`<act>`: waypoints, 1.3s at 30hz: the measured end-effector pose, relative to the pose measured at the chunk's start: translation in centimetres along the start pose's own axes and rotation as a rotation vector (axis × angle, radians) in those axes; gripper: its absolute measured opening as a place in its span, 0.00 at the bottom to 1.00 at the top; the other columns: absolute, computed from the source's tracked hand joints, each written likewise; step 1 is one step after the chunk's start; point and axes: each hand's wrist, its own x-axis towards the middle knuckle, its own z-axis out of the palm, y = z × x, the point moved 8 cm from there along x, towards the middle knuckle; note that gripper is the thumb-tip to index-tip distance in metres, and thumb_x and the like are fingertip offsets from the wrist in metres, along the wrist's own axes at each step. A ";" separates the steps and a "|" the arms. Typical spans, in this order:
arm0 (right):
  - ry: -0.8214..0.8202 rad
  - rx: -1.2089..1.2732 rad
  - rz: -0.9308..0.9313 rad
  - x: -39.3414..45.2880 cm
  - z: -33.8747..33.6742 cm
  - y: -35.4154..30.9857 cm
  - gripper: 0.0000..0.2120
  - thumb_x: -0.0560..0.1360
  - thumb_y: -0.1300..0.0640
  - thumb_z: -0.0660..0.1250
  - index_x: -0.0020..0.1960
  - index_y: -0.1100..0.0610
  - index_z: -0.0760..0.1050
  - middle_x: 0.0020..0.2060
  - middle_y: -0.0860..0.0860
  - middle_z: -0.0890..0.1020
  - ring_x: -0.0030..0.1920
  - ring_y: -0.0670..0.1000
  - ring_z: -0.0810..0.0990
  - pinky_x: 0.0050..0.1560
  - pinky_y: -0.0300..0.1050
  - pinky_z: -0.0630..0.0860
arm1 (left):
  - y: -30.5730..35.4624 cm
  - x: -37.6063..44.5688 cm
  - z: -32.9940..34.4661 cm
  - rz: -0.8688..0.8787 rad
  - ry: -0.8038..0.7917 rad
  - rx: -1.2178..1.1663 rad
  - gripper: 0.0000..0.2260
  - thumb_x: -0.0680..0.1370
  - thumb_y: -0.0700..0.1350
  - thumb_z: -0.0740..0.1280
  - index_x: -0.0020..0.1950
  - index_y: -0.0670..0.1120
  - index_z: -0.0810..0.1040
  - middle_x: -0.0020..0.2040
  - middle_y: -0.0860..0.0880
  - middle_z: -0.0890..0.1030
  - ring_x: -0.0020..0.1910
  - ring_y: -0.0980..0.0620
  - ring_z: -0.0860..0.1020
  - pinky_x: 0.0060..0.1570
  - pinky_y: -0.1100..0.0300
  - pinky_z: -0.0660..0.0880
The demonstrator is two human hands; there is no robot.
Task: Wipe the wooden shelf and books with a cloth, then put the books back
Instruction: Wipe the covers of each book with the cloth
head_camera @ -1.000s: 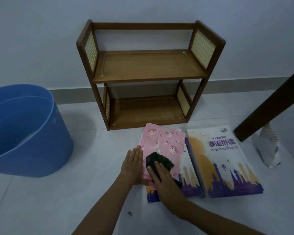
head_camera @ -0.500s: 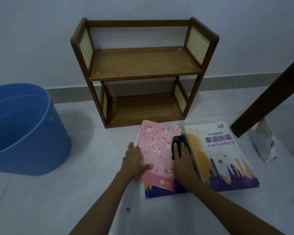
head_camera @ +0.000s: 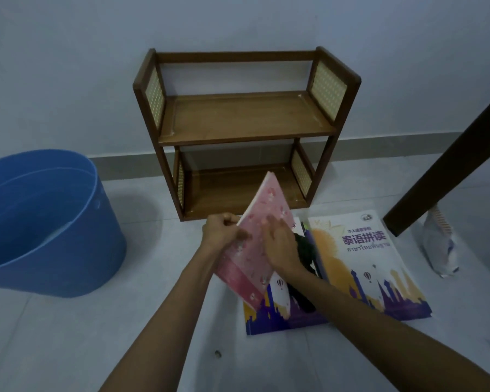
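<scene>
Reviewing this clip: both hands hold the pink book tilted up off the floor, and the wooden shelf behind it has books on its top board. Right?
Not quite. In the head view the wooden shelf holds no books on either board. The rest stands: the left hand and right hand hold the pink book tilted up off the floor.

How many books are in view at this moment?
3: the pink book lifted in both hands, one book flat on the floor beneath it, another flat to its right. None sit on the shelf.
</scene>
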 end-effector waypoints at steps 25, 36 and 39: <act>0.376 0.094 0.180 3.9 -19.5 7.9 0.10 0.80 0.59 0.57 0.59 0.54 0.72 0.46 0.52 0.80 0.37 0.50 0.81 0.38 0.47 0.81 | 1.2 -0.1 17.2 0.107 -0.274 0.217 0.31 0.76 0.56 0.65 0.73 0.43 0.59 0.65 0.43 0.74 0.62 0.42 0.75 0.59 0.49 0.75; 0.106 -0.510 0.154 1.8 -18.1 19.2 0.25 0.80 0.59 0.57 0.75 0.57 0.54 0.68 0.62 0.62 0.64 0.58 0.71 0.61 0.49 0.72 | -1.7 -3.4 25.3 0.288 -0.322 0.315 0.28 0.70 0.40 0.74 0.66 0.40 0.66 0.59 0.46 0.76 0.58 0.49 0.77 0.52 0.61 0.78; 0.078 -0.478 0.193 1.5 -16.6 20.6 0.25 0.81 0.54 0.54 0.76 0.56 0.54 0.72 0.62 0.59 0.70 0.61 0.63 0.69 0.55 0.64 | -2.3 -3.3 25.0 0.323 -0.273 0.510 0.33 0.70 0.49 0.74 0.69 0.41 0.63 0.62 0.45 0.71 0.61 0.48 0.72 0.58 0.58 0.74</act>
